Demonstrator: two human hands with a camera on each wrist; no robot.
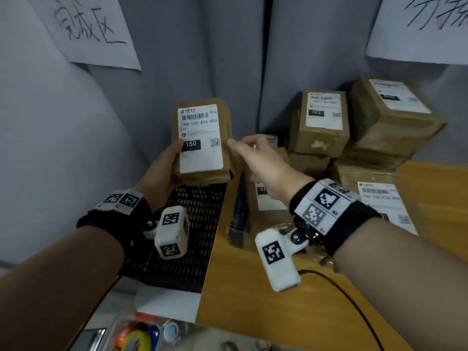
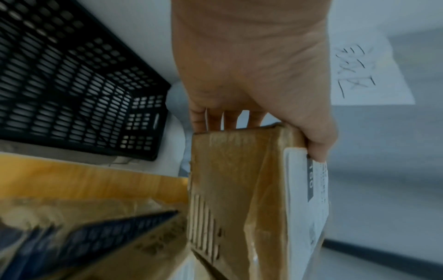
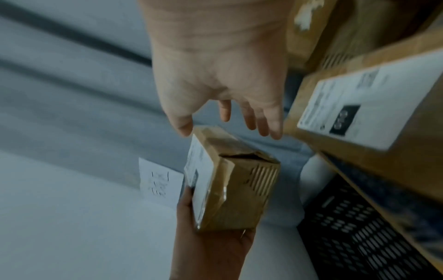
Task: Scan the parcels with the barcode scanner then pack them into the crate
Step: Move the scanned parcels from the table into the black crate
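Mostly the left hand's point(image 1: 162, 168) fingers hide behind the parcel point(image 1: 201, 140) (thumb shows).

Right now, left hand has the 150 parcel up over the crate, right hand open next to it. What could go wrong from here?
1. The left hand holds the parcel alone by its lower end; the right hand is open beside it. A slip could drop it unscanned into the black crate.
2. The left thumb sits beside the label's black 150 block; sliding up, it could cover print during scanning.
3. No scanner shows in any view; reaching for one risks knocking the stacked parcels.
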